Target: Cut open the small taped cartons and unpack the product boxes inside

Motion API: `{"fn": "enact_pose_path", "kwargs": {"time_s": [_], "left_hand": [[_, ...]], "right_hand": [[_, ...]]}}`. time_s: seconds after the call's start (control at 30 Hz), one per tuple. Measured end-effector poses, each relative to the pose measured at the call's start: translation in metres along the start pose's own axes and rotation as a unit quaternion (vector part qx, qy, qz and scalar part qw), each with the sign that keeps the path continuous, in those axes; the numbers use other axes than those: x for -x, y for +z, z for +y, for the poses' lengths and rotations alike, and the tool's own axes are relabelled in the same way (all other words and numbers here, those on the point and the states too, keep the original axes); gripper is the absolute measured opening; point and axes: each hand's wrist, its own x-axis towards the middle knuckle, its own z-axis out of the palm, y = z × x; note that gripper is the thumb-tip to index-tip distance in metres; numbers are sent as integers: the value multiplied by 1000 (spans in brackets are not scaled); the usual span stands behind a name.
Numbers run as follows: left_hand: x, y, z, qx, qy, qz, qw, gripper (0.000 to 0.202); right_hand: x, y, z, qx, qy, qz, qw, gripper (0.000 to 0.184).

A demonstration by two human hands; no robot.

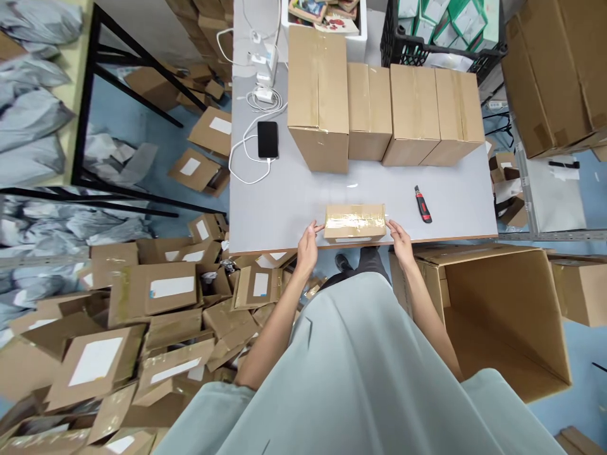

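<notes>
A small taped cardboard box [355, 222] lies at the near edge of the grey table [294, 202]. My left hand [308, 244] is at the box's left end, fingertips touching it. My right hand [401, 241] is at its right end, fingers stretched along the side. Both hands hold the box between them. A red and black utility knife [422, 204] lies on the table just right of the box.
Several tall cardboard boxes [379, 107] stand in a row at the table's back. A black phone [268, 139] on a white cable lies at back left. A pile of small labelled boxes [156, 316] covers the floor left. A large open carton [502, 316] stands at right.
</notes>
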Motion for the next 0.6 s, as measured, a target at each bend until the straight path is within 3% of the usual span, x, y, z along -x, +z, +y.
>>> {"fn": "enact_pose_path", "kwargs": {"time_s": [0.13,0.37,0.6], "left_hand": [[4,-1,-12,15,-5,2,1000,86],[0,15,-40,5,-83,0,997,83],[4,15,-33,22,-69,7,997,92]], "right_hand": [[8,-4,16,-15,19,-1,1000,73],[8,9,49,-11,89,15,996,74],[1,0,35,-4,39,4,999,69]]}}
